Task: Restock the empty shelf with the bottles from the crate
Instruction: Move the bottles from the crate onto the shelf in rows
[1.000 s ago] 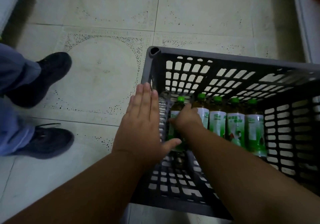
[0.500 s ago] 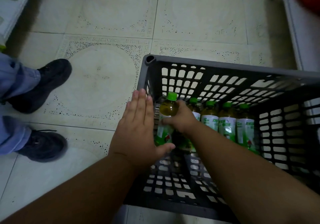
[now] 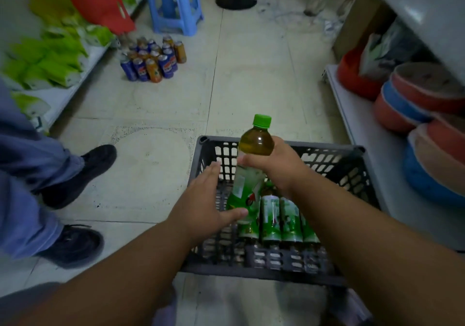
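Note:
A dark grey slatted crate (image 3: pixel 334 157) stands on the tiled floor in front of me. My right hand (image 3: pixel 276 164) grips a green-capped tea bottle (image 3: pixel 254 147) around its upper body and holds it above the crate's left side. My left hand (image 3: pixel 203 204) lies flat beside the bottle with straight fingers, its thumb touching the bottle's green label near the base. Several more green-labelled bottles (image 3: pixel 281 220) stand in a row inside the crate, partly hidden by my right forearm.
A person's legs in blue trousers and black shoes (image 3: pixel 83 172) stand at the left. Cans (image 3: pixel 153 58) cluster on the floor beyond, by a blue stool (image 3: pixel 173 3). A low shelf with green packs (image 3: pixel 50 58) runs left; a white shelf (image 3: pixel 364 154) with round cushions runs right.
My right hand has lifted the bottle up out of the crate's row. My left hand stayed beside it, and the camera has tilted up to show the aisle.

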Action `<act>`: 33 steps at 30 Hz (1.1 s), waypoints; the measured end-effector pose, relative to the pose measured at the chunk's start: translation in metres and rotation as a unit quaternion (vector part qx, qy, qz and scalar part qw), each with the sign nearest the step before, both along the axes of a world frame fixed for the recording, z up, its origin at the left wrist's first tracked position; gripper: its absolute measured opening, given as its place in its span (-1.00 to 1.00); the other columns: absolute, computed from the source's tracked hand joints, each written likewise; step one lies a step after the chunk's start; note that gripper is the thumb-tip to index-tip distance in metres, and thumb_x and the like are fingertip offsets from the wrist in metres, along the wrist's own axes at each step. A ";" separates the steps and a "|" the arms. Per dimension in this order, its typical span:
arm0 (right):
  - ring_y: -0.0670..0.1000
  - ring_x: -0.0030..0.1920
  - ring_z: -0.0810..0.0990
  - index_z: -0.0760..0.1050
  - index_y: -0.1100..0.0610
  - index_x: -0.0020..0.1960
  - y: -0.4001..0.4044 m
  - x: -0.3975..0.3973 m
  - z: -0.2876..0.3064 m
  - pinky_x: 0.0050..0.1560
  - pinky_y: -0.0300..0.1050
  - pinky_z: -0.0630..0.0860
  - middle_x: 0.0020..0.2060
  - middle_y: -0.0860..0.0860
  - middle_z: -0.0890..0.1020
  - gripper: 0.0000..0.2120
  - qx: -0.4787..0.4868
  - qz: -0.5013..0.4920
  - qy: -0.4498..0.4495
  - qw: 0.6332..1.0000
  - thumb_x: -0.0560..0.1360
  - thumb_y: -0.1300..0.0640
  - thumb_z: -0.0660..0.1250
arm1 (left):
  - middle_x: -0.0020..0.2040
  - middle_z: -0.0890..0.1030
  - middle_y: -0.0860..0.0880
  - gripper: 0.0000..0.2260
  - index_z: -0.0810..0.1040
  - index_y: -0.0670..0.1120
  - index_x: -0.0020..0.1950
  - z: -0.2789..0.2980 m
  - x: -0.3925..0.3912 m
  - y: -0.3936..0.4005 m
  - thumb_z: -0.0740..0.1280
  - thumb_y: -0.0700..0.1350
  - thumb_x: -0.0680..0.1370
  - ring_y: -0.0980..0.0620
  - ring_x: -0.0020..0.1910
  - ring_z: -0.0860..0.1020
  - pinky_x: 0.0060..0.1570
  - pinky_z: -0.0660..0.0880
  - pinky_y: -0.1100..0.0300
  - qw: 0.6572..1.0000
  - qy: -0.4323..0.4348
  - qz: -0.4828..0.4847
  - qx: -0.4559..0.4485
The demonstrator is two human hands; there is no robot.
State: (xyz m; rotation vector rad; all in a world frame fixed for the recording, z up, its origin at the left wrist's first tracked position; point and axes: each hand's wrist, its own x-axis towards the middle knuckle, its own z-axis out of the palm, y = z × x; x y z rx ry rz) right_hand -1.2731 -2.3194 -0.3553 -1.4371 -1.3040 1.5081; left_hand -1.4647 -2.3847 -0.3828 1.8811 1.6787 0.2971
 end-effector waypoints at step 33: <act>-0.06 0.08 0.68 0.49 -0.01 0.31 -0.368 0.301 0.250 0.14 0.01 0.65 0.05 -0.07 0.69 -0.14 0.240 -0.496 -0.187 0.813 0.07 -0.27 0.58 | 0.28 0.51 0.21 -0.34 0.40 0.15 0.40 0.209 0.386 -0.178 0.57 0.16 0.36 0.22 0.28 0.45 0.13 0.39 0.27 0.869 -0.282 -0.406 -0.003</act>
